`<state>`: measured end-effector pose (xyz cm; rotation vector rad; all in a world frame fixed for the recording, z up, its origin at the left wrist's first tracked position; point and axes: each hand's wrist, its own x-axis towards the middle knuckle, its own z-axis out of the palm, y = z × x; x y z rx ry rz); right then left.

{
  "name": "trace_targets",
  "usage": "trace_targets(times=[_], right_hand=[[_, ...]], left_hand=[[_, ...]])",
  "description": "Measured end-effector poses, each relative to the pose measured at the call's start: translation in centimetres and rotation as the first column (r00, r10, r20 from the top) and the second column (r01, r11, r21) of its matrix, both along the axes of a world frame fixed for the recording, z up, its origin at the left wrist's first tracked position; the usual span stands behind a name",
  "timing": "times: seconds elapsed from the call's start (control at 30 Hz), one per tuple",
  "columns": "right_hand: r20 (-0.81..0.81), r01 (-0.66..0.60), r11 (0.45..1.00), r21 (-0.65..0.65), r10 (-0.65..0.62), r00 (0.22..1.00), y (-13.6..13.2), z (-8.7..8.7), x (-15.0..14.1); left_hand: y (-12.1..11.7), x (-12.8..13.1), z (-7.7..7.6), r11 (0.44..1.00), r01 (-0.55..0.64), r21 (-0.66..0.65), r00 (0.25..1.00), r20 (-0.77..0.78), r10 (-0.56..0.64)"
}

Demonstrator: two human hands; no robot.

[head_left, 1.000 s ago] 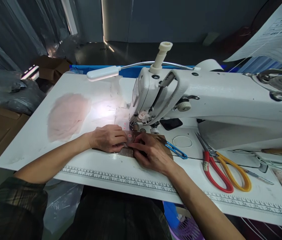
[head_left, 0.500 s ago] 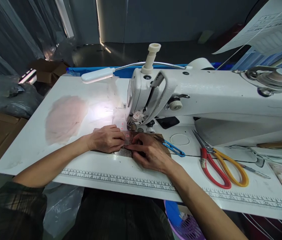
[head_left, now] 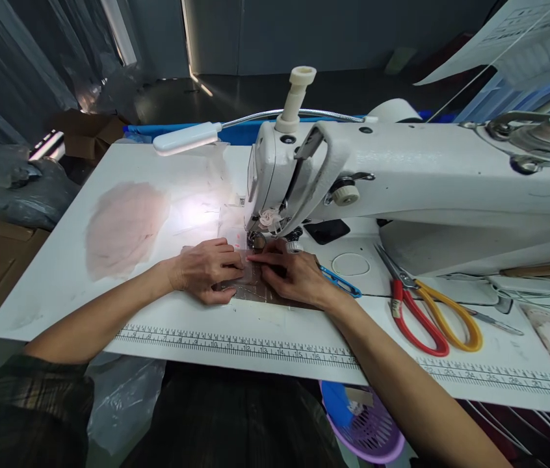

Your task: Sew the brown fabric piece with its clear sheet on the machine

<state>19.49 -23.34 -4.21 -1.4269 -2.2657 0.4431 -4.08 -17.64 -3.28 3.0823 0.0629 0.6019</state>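
Note:
A sheer, pale fabric piece [head_left: 250, 274] with small pink marks lies in front of the needle area of a white sewing machine [head_left: 402, 172]. My left hand [head_left: 207, 270] bears on the fabric's left side, fingers curled and closed on it. From the right, my right hand [head_left: 294, 276] reaches in with its index finger and thumb closed at the fabric, just below the presser foot [head_left: 256, 240]. The fingers partly cover the material. Beside my right hand are blue thread snips [head_left: 340, 281], their blades hidden behind it.
Scissors [head_left: 431, 312] with red and yellow handles lie at right, near a thin pointed tool [head_left: 494, 320]. Sheer pink fabric [head_left: 126, 227] is piled at left. A white lamp [head_left: 187, 138] lights the work. A printed ruler [head_left: 236, 344] lines the front edge; a purple basket [head_left: 387, 448] stands below.
My right hand has moved up and slightly right, closer to the presser foot, and now covers the snips' blades. My left thumb has shifted down and left. The view has tilted slightly.

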Motion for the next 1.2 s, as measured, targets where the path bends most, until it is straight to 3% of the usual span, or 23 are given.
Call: trace_targets(times=[0.2,0.57,0.8,1.0,1.2], right_hand=[[-0.005,-0.057,0.992,0.112,0.058,0.998,-0.6,-1.6,0.1],[0.086,-0.159,0.967,0.199,0.145,0.986,-0.6,-1.5,0.3],[0.135,-0.143,0.974,0.175,0.121,0.984,-0.6,-1.1,0.0],[0.265,-0.059,0.987,0.151,0.017,0.964,-0.6,-1.1,-0.5],[0.187,-0.077,0.987,0.140,0.050,0.981,-0.9,-0.9,-0.5]], left_hand=[[0.1,0.0,-0.1,1.000,0.014,0.002,1.000,0.013,-0.014],[0.2,-0.1,-0.4,1.000,-0.009,0.006,0.999,-0.046,0.010],[0.1,-0.2,-0.6,1.000,-0.020,0.010,1.000,-0.017,0.021],[0.2,-0.1,-0.5,0.997,-0.080,0.017,0.995,-0.050,0.081],[0.1,0.0,-0.7,0.986,-0.161,0.028,0.981,-0.109,0.164]])
